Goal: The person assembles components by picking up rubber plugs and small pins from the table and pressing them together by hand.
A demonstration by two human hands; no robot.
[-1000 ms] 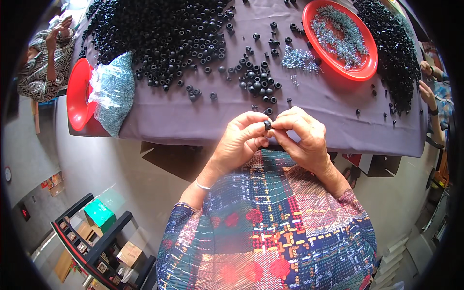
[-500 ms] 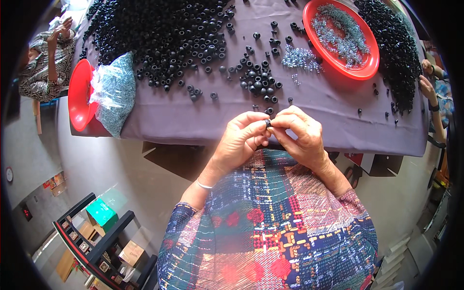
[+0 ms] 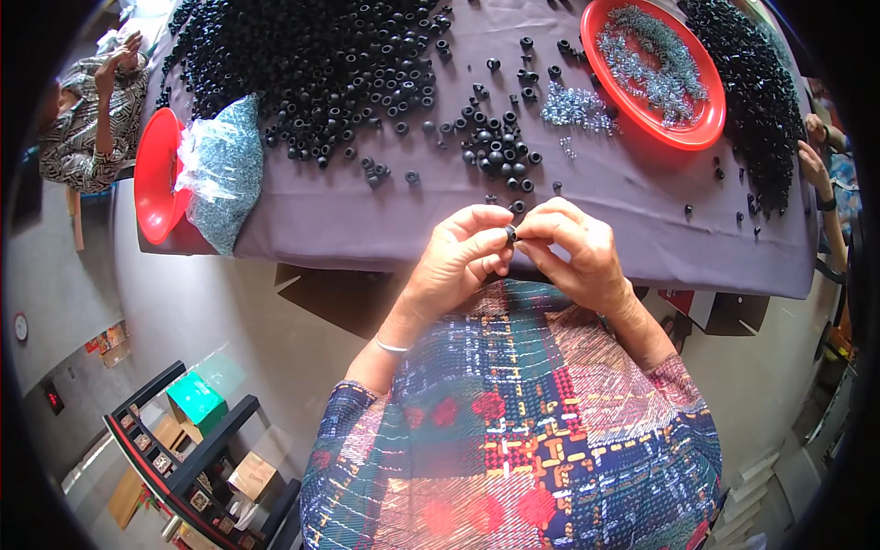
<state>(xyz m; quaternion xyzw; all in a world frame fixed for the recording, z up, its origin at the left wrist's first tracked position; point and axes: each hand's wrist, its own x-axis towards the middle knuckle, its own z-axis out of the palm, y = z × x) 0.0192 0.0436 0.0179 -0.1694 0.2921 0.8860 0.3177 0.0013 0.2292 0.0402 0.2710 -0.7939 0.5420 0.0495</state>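
Note:
At the table's near edge, my left hand [image 3: 463, 252] pinches a small black round part [image 3: 511, 235], like a rubber or plastic cap, between thumb and forefinger. My right hand [image 3: 576, 249] is closed at the same part from the other side; whether a smaller piece sits in its fingertips is hidden. Just beyond my fingers lies a loose cluster of black round parts [image 3: 500, 151], several with holes. A small pile of clear, shiny little pieces [image 3: 573, 108] is spread to the right of that cluster.
A big heap of black round parts [image 3: 312, 73] covers the far left. A red plate [image 3: 713, 119] holds more clear pieces, beside a heap of small black parts [image 3: 756, 119]. At left are a red bowl [image 3: 151, 197] and a filled plastic bag [image 3: 225, 174]. Other people's hands [image 3: 814, 165] show at right.
The table and things on it have shifted slightly in the picture. Both hands keep their pinch on the black part, with hardly any finger movement.

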